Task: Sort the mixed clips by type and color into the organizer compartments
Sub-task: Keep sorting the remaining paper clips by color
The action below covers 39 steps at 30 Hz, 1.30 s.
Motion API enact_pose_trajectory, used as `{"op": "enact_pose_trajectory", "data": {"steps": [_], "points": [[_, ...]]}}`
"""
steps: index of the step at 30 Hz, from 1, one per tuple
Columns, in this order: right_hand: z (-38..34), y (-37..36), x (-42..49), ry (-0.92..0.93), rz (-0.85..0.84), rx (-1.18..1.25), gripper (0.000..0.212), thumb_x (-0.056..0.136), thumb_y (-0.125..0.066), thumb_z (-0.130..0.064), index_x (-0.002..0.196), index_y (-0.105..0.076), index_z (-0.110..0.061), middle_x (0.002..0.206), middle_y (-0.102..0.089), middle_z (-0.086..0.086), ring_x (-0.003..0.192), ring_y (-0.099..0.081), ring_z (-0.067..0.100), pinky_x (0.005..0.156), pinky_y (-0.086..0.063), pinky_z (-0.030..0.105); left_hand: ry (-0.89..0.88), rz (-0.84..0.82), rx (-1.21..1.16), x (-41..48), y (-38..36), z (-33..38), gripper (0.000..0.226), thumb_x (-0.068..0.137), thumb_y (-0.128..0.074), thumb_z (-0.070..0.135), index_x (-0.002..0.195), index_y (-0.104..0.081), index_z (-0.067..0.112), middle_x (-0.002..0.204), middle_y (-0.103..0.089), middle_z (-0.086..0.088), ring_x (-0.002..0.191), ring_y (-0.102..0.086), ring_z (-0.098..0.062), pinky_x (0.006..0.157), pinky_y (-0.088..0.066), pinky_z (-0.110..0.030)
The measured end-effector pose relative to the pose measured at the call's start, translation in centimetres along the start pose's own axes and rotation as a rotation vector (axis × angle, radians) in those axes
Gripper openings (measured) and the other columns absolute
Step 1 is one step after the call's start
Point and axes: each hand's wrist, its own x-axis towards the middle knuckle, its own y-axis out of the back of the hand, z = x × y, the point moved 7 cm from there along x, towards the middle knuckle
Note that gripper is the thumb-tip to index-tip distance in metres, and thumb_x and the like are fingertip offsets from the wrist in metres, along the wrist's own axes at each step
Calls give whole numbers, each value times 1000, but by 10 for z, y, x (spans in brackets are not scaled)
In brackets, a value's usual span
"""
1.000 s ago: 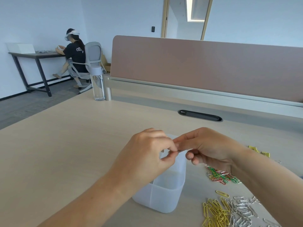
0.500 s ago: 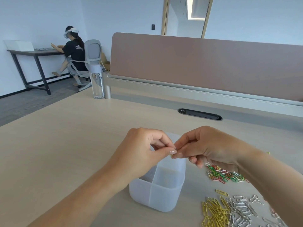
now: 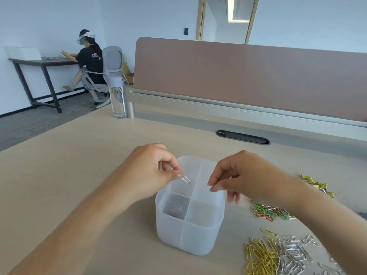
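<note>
My L hand (image 3: 151,171) pinches a silver clip (image 3: 186,179) w/ thumb & finger, right over the box (image 3: 188,237), above its back-left part; the clip is in the air, not in yet. My R hand (image 3: 246,175) hangs over the box's right side, tips pressed together; I can't tell if there's a thing in them, too small to see. The box's front-left part has a dark heap (image 3: 175,208); a loose clip (image 3: 183,194) lies in the back-left part & looks like bare metal too, so I think that's the right home.

To do it well: bring the L hand low, inside the walls, then let go; a drop from high up may bounce over the middle wall into the wrong part; keep the R hand off the rim so the box won't tip.

More to sort, all right of the box: red-green pile (image 3: 268,212) near it; yellow pile (image 3: 258,257) & silver pile (image 3: 294,253) front-right; binder clips (image 3: 315,183) far right.
</note>
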Motion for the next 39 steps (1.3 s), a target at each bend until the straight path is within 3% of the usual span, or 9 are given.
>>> {"op": "enact_pose_trajectory", "data": {"steps": [3,5,7,14,18,22,28,34,39], "points": [[4,-5,1,-4,8,34,10,85,-69,-12,81,-71,-21,65,-71,-10,60,-68,7,72,-55,30,65,-6,89,1,4,-9,10,77,-79,33,69,-74,34,73,-50,5,60,-44,-6,59,-37,-24],[6,-7,1,-8,24,109,8,86,-69,-11,83,-71,-18,67,-71,-9,60,-68,7,76,-55,32,79,-27,137,1,3,-11,10,78,-78,34,69,-75,35,75,-49,5,62,-45,-8,60,-37,-25],[5,-9,3,7,49,164,7,86,-70,-12,84,-72,-19,70,-72,-6,62,-68,9,73,-55,28,90,-52,183,2,0,-11,10,81,-76,33,71,-75,35,77,-50,5,65,-47,-7,60,-37,-23],[13,16,-2,140,319,111,16,89,-67,-13,80,-71,-26,61,-63,-22,49,-54,0,54,-44,14,73,-33,189,3,-4,-11,12,88,-69,31,79,-74,35,84,-55,11,70,-51,0,61,-38,-18],[35,0,-6,235,180,-191,20,83,-74,-11,82,-74,-30,69,-63,-21,69,-57,-4,62,-39,6,52,37,165,5,-2,-8,8,87,-70,31,91,-67,37,88,-53,14,69,-50,-2,63,-40,-20],[60,-32,-9,381,74,-341,20,84,-73,-19,94,-74,-37,93,-63,-23,90,-51,-7,77,-37,6,120,100,142,6,0,-17,17,88,-68,31,103,-60,36,84,-52,10,69,-51,-5,60,-39,-24],[61,-35,-9,461,93,-305,13,85,-70,-21,88,-73,-34,90,-64,-19,87,-54,-3,75,-40,9,198,107,57,8,-1,-28,9,89,-67,24,94,-68,32,70,-63,9,58,-55,3,54,-37,-21],[46,-42,-5,562,107,-646,15,80,-48,-31,74,-61,-30,74,-56,-16,77,-48,3,66,-38,17,230,122,26,7,1,-33,13,86,-68,20,90,-71,32,67,-65,11,59,-57,5,53,-38,-20],[49,2,4,377,213,-599,6,84,-66,-22,83,-67,-28,81,-58,-17,75,-48,-4,75,-47,20,242,132,22,4,2,-34,13,85,-67,21,90,-71,32,67,-66,13,58,-58,2,56,-42,-21]]}}
